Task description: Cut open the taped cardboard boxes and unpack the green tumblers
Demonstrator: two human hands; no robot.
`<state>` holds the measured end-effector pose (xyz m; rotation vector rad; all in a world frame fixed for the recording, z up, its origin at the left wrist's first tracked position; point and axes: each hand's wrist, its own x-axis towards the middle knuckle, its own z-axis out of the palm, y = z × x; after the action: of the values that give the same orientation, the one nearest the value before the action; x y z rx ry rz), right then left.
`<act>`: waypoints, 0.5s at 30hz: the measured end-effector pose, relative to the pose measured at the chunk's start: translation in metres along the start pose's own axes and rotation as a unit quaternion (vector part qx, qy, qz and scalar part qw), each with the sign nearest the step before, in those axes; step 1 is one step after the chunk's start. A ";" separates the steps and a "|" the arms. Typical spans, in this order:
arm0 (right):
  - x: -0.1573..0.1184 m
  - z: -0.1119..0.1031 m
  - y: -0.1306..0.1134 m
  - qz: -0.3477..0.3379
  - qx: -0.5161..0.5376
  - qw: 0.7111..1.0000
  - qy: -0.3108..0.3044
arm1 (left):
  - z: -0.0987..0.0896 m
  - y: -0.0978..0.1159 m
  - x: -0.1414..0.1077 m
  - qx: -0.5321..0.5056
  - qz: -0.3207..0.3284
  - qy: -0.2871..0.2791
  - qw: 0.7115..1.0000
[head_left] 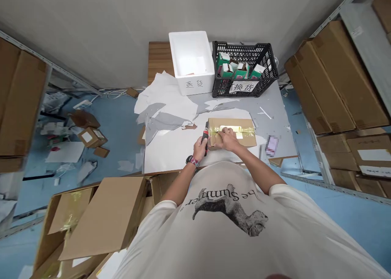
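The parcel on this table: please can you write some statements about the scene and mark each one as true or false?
1. The left hand holds a red and black utility knife. True.
2. The right hand rests on a taped cardboard parcel. True.
3. The parcel lies directly on the blue floor. False: it lies on white paper sheets on the table.
4. The white foam box stands inside the black plastic crate. False: it stands beside the crate.
5. The crate holds small green and white boxes. True.
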<state>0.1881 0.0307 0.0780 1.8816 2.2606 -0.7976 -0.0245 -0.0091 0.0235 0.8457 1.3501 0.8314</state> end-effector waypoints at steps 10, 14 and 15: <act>0.025 -0.015 -0.016 0.100 0.004 0.995 0.021 | -0.037 -0.003 0.006 0.031 -0.011 -0.049 0.998; 0.027 -0.019 -0.019 0.102 -0.013 0.995 0.015 | -0.065 -0.005 0.020 0.059 0.017 -0.036 0.997; 0.027 -0.020 -0.018 0.099 -0.019 0.995 0.013 | -0.070 -0.004 0.025 0.070 0.028 -0.041 0.996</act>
<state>0.1694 0.0620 0.0902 2.0695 2.0454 -0.6997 -0.0934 0.0132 0.0053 1.0202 1.3297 0.7431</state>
